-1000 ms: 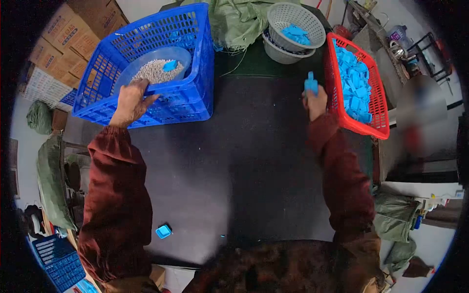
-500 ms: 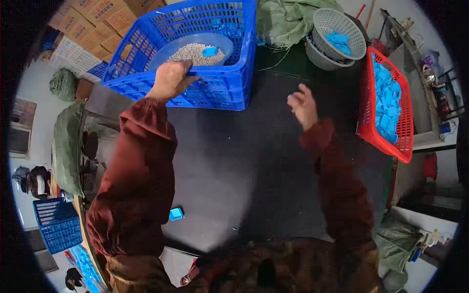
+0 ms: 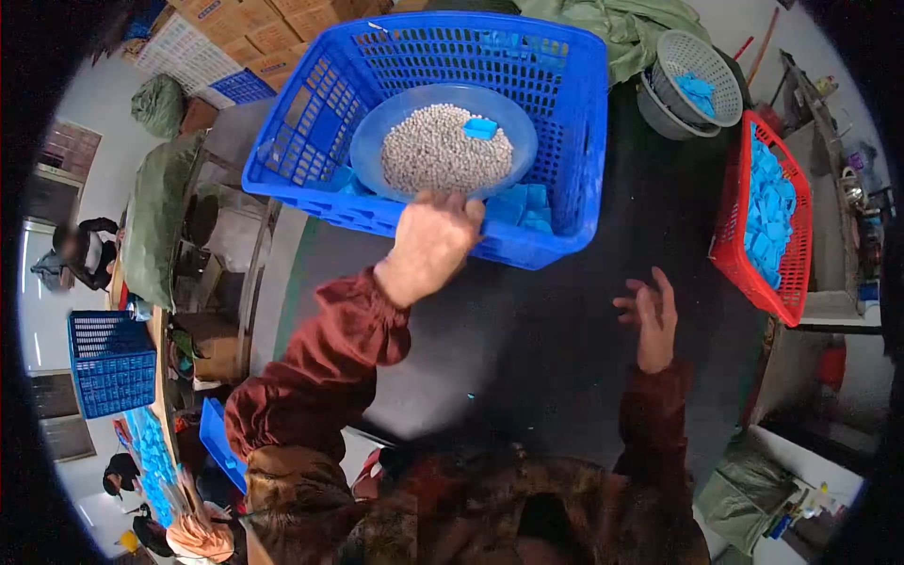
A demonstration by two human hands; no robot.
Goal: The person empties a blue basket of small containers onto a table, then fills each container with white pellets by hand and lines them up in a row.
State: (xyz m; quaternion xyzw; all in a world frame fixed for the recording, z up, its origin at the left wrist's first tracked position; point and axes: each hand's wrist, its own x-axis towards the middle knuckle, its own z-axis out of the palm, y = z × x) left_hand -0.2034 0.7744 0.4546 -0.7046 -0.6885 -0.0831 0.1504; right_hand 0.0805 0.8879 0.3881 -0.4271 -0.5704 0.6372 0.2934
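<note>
My left hand (image 3: 433, 243) is closed over the near rim of a large blue plastic crate (image 3: 546, 247). Inside the crate stands a translucent round basin (image 3: 365, 151) filled with small pale beads (image 3: 441, 155). A small blue tray-like piece (image 3: 480, 128) lies on the beads, and more blue pieces (image 3: 518, 205) show under and beside the basin. Over the dark tabletop (image 3: 556, 348), my right hand (image 3: 652, 315) is held in the air with its fingers apart, touching nothing.
A red basket (image 3: 791, 282) full of blue pieces stands at the right. Grey colanders (image 3: 730, 89) sit stacked at the back right beside green sacking (image 3: 631, 33). Cartons (image 3: 245, 28) are piled at the back left. Other people (image 3: 89, 250) are at the far left.
The blue crate has shifted right and nearer along with my left hand on its rim. My right hand has come lower and its fingers have spread. The view has shifted somewhat.
</note>
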